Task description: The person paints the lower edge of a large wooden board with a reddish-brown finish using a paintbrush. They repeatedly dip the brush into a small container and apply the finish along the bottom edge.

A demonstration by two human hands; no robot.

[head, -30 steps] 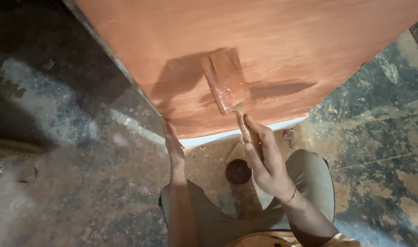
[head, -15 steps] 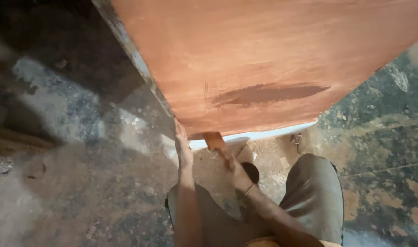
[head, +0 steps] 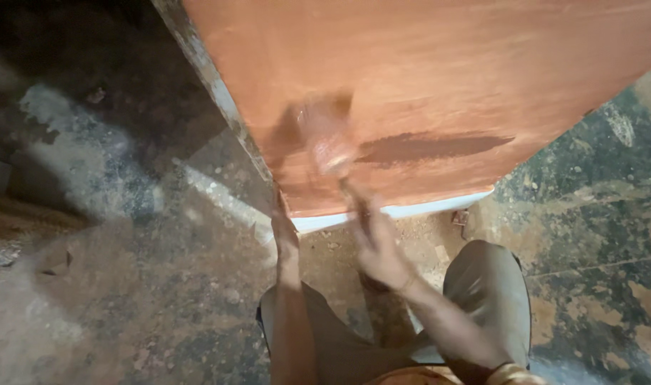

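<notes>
right hand [head: 379,246] closed round the handle of a flat paintbrush [head: 327,142], bristles on the reddish-brown board [head: 439,78] near its lower left corner. brush is motion-blurred, so exact bristle contact is hard to read. handle angled back toward the body, likely so the bristles lie flat on the face

left hand [head: 283,227] at the board's lower left corner, fingers curled on the edge, looks like it's steadying the panel against brush pressure

darker wet streak [head: 432,146] runs parallel to the bottom edge, just right of the brush. pale unpainted strip [head: 404,211] shows along the bottom edge

board leans over a stained concrete floor [head: 126,285]. person's knees just below the bottom edge, close in for reach
</notes>
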